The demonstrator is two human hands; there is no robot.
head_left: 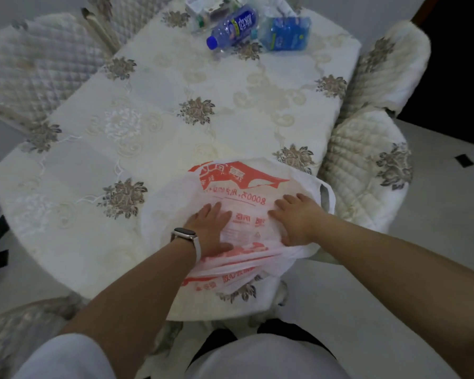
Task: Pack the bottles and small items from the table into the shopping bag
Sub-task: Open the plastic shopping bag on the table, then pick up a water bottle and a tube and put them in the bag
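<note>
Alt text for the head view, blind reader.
Left hand and right hand press flat on a white, red-printed shopping bag at the near edge of a cloth-covered table. Two blue bottles and small items lie at the far end.

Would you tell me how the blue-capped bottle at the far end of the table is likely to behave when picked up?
The bottle lies on its side and looks round, so a nudge would probably roll it. Its thin clear plastic may dent under a firm grasp. The blue pack lies close beside it and might shift too.

Open tablecloth point(192, 86) between bag point(246, 187) and bottles point(234, 26) — chairs point(367, 170) flank sides.
</note>
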